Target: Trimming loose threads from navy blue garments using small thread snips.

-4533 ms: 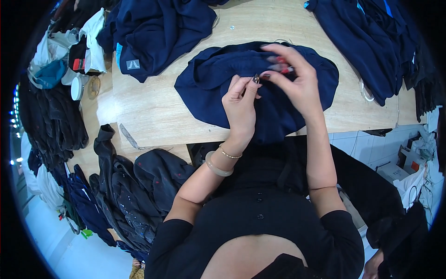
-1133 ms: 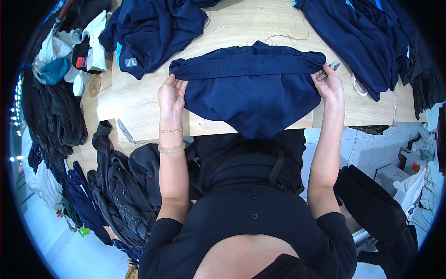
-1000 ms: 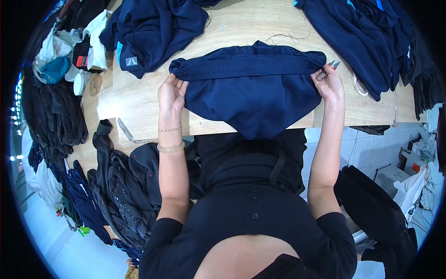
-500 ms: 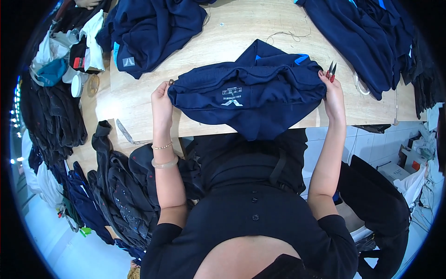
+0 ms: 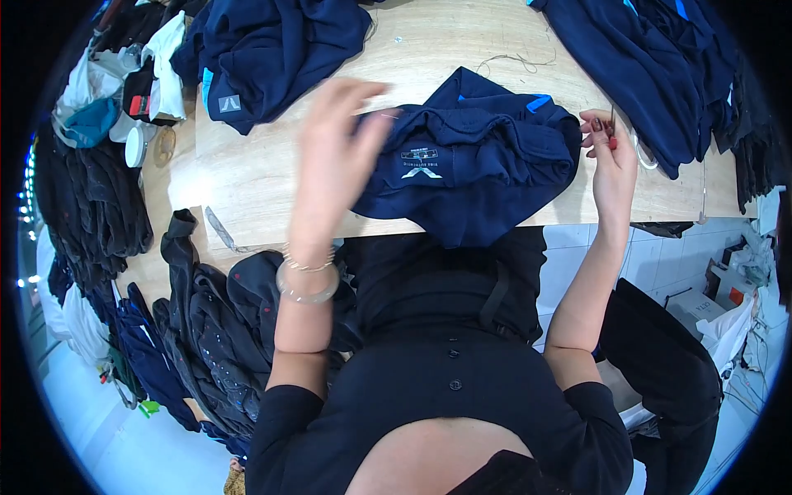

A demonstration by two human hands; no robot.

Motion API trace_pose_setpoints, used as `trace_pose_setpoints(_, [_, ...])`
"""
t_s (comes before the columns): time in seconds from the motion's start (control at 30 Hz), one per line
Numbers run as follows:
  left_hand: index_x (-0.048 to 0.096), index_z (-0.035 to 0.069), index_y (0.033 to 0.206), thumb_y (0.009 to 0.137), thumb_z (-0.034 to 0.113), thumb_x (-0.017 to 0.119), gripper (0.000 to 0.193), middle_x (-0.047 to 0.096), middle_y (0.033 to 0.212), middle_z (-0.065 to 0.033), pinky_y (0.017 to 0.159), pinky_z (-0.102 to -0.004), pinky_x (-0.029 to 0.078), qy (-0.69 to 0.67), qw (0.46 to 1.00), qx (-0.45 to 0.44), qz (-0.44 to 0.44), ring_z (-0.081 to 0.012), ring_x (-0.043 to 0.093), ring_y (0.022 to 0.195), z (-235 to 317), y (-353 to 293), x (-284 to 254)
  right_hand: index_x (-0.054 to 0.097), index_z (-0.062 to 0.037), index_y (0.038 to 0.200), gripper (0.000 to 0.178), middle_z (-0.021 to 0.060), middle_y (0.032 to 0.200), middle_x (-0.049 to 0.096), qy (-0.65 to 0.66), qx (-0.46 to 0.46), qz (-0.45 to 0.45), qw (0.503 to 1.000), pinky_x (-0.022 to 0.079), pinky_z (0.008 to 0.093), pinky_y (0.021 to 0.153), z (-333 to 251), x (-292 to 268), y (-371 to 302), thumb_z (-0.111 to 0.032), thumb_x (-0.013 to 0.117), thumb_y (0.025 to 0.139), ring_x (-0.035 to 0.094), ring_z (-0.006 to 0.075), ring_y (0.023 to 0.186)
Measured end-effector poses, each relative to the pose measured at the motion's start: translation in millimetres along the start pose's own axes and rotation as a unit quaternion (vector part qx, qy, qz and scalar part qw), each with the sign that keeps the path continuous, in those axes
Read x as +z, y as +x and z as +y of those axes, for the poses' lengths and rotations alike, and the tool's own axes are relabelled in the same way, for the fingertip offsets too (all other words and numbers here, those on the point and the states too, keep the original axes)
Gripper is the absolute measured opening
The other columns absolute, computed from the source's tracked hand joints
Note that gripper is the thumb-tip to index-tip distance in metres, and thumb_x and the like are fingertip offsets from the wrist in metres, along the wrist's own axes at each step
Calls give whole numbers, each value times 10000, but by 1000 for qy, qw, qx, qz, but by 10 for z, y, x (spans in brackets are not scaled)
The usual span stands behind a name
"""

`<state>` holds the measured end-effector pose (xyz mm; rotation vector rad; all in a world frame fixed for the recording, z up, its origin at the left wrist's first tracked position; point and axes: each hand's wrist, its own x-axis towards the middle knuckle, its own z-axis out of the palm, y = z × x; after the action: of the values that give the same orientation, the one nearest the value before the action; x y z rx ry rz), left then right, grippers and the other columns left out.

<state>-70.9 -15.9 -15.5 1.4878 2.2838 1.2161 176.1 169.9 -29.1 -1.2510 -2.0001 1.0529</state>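
A navy garment [image 5: 470, 181] with a gathered waistband lies at the table's front edge, its waist opening turned toward me. Inside the waistband a pale printed mark [image 5: 421, 172] shows, and a bright blue patch sits at the far right. My left hand [image 5: 338, 140] is lifted over the garment's left end, blurred, thumb and fingers apart. Just off its right end, my right hand [image 5: 612, 157] is closed around small red-handled thread snips [image 5: 613, 143]; fingers partly cover them, with the dark blades pointing away from me.
More navy garments lie at the table's back left [image 5: 272, 58] and back right [image 5: 643, 74]. Loose thread [image 5: 518, 62] rests on the wooden table [image 5: 437, 37]. At the left are a white round tub [image 5: 139, 146] and dark clothes [image 5: 219, 330] hanging over the edge.
Both hands have let go of the waistband. My left hand moved up and right over the garment; my right moved slightly right with the snips. The garment's left end has slumped inward.
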Motion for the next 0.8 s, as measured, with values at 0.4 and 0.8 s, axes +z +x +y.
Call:
trace_pose_setpoints(0.4, [621,-4,875,865,-8,603,21,671,867,-85,641,-274,509,-27,999,-13,-22,-192,629,697,-161,-66,564,616,-9,978,146,12,747,560,164,33,-133,977,368,193,595,-192,400,-210,-110,511,965,454,54,655])
trace_pose_setpoints(0.8, [580,-5,884,838,32,636,82,587,788,-81,616,-298,449,-51,996,47,61,-218,559,703,-72,-205,306,605,2,938,155,15,801,600,93,22,-101,990,437,206,720,-173,508,-210,-151,616,918,516,51,760])
